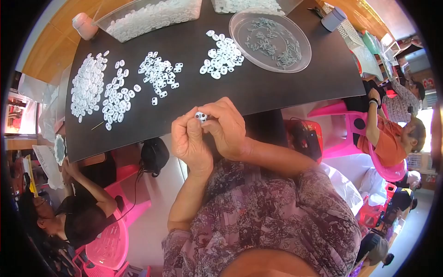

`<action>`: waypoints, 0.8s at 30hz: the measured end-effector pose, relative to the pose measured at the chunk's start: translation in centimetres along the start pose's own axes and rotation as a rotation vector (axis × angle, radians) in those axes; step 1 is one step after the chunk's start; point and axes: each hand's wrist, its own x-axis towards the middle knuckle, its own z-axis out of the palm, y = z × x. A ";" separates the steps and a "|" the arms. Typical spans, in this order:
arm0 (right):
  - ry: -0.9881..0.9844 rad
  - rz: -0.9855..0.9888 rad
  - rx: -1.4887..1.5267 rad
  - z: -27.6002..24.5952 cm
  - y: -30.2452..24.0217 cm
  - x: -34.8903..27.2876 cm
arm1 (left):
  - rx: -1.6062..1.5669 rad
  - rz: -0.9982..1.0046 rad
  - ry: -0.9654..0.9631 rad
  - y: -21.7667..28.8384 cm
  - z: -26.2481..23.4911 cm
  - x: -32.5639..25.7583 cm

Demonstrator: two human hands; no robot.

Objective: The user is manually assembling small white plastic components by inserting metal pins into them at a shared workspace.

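Both hands meet just above the near edge of the black desk (286, 87), pinching 1 small white plastic piece (201, 116) between them. The left hand (190, 138) is curled, thumb and fingertips pressed on the piece from the left; the right hand (227, 127) closes over it from the right, fingers bent. On the desk beyond lie 4 loose heaps of similar white pieces: the nearest heap (222, 56) sits beside a clear round dish (270, 40) holding small grey parts, another heap (159, 74) lies further left. A clear tub (152, 15) of white pieces stands at the far edge.
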 end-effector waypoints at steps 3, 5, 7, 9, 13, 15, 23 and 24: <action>0.038 -0.029 0.015 0.4 0.0 0.0 | -0.008 0.024 0.031 0.1 0.0 0.0; 0.053 -0.016 0.046 0.9 -0.1 0.0 | 0.002 0.046 0.045 0.1 -0.3 0.2; 0.049 -0.020 0.056 0.9 -0.4 0.1 | -0.012 0.034 0.060 0.0 -0.2 0.1; 0.045 -0.021 0.065 0.8 -0.5 0.1 | -0.026 0.019 0.074 0.1 -0.2 0.1; 0.025 -0.009 0.078 0.6 -0.4 0.0 | 0.021 0.065 0.062 0.2 -0.2 -0.1; 0.027 -0.008 0.088 0.7 -0.4 0.0 | 0.052 0.091 0.063 0.1 -0.2 -0.1; 0.019 -0.086 0.045 0.9 0.4 -0.1 | 0.232 0.258 0.095 -0.3 0.3 -0.2; 0.018 -0.086 0.043 0.9 0.5 0.0 | 0.231 0.257 0.095 -0.3 0.3 -0.3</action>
